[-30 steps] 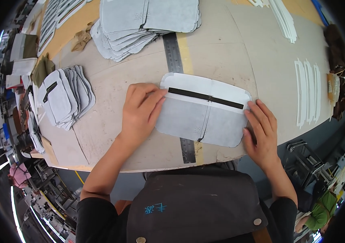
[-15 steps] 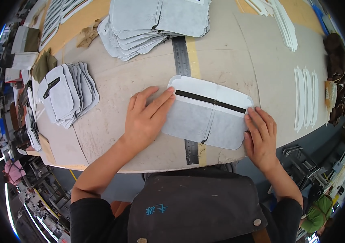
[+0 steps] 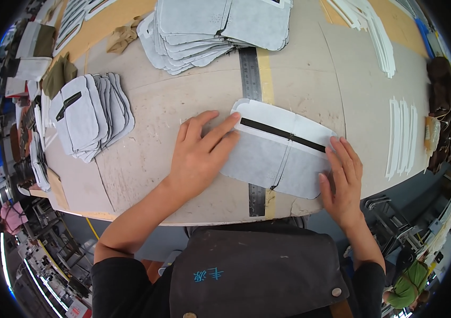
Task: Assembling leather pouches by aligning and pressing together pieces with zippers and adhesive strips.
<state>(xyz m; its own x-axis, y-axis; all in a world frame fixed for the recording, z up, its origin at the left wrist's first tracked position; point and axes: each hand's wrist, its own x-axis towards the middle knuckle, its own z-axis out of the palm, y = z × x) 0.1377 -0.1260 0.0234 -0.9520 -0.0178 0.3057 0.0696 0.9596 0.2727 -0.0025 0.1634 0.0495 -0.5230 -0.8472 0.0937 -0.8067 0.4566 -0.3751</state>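
A grey, round-cornered fabric panel [image 3: 260, 153] lies in front of me, slightly tilted. A white band [image 3: 273, 115] runs along its far edge, with a long narrow black strip [image 3: 268, 127] below it and a seam across the middle. My left hand [image 3: 196, 156] rests at the panel's left end, fingers spread, one fingertip touching beside the strip's left end. At the right end is my right hand [image 3: 344, 180], its fingers stretched along the edge near the strip and its thumb lower on the panel. Beneath the panel passes a steel ruler [image 3: 257, 202].
A tall stack of larger grey panels [image 3: 193, 24] stands at the far side, and a smaller stack [image 3: 90, 116] at left. White strips [image 3: 403, 135] lie at right, with more strips [image 3: 376, 37] farther back. The table's curved edge [image 3: 183, 224] is close to my apron.
The whole view has shifted, so the table and panel appear farther right. My left hand's fingers are spread wider at the panel's corner. The panel stays over the ruler between both hands.
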